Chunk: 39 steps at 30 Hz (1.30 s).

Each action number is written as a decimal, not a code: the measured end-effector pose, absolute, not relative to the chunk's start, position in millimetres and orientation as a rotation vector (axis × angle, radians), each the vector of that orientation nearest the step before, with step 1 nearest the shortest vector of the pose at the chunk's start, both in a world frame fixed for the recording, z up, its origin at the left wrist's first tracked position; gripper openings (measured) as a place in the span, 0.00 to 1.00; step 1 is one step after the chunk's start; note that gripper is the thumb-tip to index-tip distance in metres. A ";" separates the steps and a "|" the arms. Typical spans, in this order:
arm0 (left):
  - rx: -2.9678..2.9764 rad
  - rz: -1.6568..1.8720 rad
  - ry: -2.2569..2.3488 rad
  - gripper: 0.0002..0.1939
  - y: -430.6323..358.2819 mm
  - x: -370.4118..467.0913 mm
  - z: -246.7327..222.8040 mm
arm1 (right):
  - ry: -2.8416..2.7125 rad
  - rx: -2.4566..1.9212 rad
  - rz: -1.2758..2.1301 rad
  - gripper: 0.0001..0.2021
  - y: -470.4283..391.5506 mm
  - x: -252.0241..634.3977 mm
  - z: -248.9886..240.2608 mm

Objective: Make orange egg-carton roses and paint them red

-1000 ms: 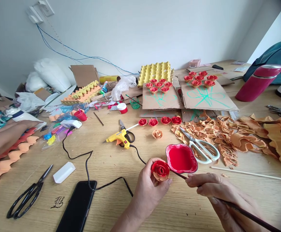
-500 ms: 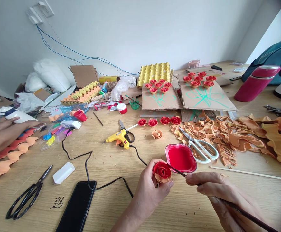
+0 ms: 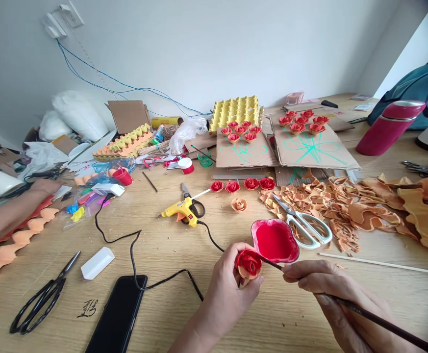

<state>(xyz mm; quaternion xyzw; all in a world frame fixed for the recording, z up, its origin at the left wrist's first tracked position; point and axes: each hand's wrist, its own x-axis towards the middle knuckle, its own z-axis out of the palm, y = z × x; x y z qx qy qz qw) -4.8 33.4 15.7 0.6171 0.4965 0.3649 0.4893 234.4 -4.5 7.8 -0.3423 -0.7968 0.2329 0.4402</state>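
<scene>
Between the fingers and thumb of my left hand [image 3: 228, 289] is a paper rose [image 3: 249, 264], mostly red with bare orange on its lower petals. My right hand [image 3: 342, 294] grips a dark thin brush [image 3: 361, 310], whose tip touches the rose's upper right edge. Just behind the rose stands a bowl of red paint [image 3: 275, 240]. An unpainted orange rose [image 3: 239, 205] sits beyond the bowl, and behind it several red roses [image 3: 251, 184] form a row.
White-handled scissors [image 3: 309, 230] lie beside orange scraps [image 3: 346, 206]. A yellow glue gun [image 3: 180, 212], black scissors [image 3: 44, 299] and a phone [image 3: 117, 314] are to the left. Cardboard sheets [image 3: 316, 152] bear more roses. Another person's arm [image 3: 11, 215] reaches in at far left.
In my left hand the rose has turned slightly, and its front shows more red. The other person's hand has left the white bottle, which now lies further left.
</scene>
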 end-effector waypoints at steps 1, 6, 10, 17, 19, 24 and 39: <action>1.553 0.889 1.216 0.17 32.8 -5.2 15.3 | -1.966 -0.870 0.574 0.13 -4.8 233.9 7.5; 1.685 0.853 1.241 0.16 32.1 -5.4 15.4 | -1.954 -0.857 0.556 0.12 -2.6 232.4 7.2; 1.662 0.838 1.244 0.18 33.1 -5.4 15.7 | -1.931 -0.827 0.535 0.10 -0.2 233.9 5.1; 1.478 0.839 1.211 0.19 33.9 -6.4 14.8 | -2.028 -0.839 0.502 0.15 -4.3 239.0 0.7; 1.401 0.837 1.189 0.18 35.1 -6.3 14.4 | -2.050 -0.841 0.473 0.14 -4.0 239.5 2.5; 1.199 0.937 1.098 0.20 39.8 -6.7 7.8 | -1.998 -0.922 0.391 0.16 -1.2 231.6 15.7; 1.189 1.012 1.122 0.19 40.1 -5.3 9.9 | -1.916 -1.062 0.164 0.09 7.9 223.5 17.7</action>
